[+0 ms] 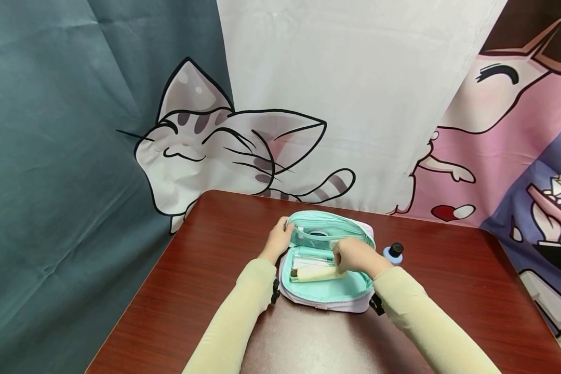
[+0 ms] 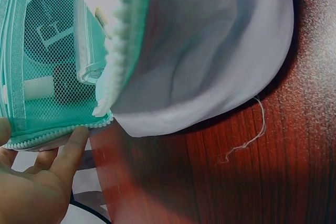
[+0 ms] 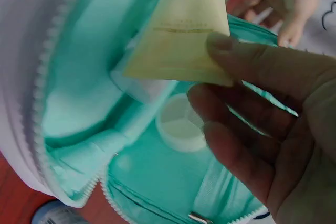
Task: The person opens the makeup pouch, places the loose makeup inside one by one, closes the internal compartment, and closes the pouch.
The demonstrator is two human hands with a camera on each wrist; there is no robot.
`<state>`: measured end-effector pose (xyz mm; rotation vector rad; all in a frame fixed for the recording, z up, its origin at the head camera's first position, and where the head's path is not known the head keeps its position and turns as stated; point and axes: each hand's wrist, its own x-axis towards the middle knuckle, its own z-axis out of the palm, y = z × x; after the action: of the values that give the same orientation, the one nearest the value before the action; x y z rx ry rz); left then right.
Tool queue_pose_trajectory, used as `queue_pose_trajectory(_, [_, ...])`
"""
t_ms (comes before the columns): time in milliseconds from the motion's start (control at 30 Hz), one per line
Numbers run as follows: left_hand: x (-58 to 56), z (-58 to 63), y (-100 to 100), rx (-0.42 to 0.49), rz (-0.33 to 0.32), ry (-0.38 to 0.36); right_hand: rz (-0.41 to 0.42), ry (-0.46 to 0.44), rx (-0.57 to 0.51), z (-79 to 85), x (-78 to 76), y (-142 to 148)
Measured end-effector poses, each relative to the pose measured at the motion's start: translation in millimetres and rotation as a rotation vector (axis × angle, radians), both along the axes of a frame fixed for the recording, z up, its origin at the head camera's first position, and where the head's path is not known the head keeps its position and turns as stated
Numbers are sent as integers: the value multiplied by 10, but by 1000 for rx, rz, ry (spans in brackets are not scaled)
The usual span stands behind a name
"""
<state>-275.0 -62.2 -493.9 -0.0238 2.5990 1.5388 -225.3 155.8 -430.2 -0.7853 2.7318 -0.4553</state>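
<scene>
A mint-lined toiletry bag with a pale lilac outside lies unzipped and spread wide on the table. My left hand grips the rim of its mesh-pocket half at the left corner, with fingers under the zipper edge. My right hand pinches the flat end of a pale yellow squeeze tube between thumb and fingers. The tube lies over the lower compartment, its brown cap toward the left. Behind it rests a clear, whitish item. Through the mesh show a dark round container and a black-capped bottle.
Just right of the bag stands a small blue bottle with a black cap. The reddish-brown wooden table extends to both sides. Behind it hangs a cloth printed with a cartoon cat. A loose thread trails beside the bag.
</scene>
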Motion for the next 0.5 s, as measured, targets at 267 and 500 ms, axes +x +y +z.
queue_pose_trajectory(267, [-1,-7,5,-5,11,6,38,47,89,-165,48,-11])
queue_pose_trajectory(500, [-10,-29,-1,2,5,-2,1,67,162,-176,96,-49])
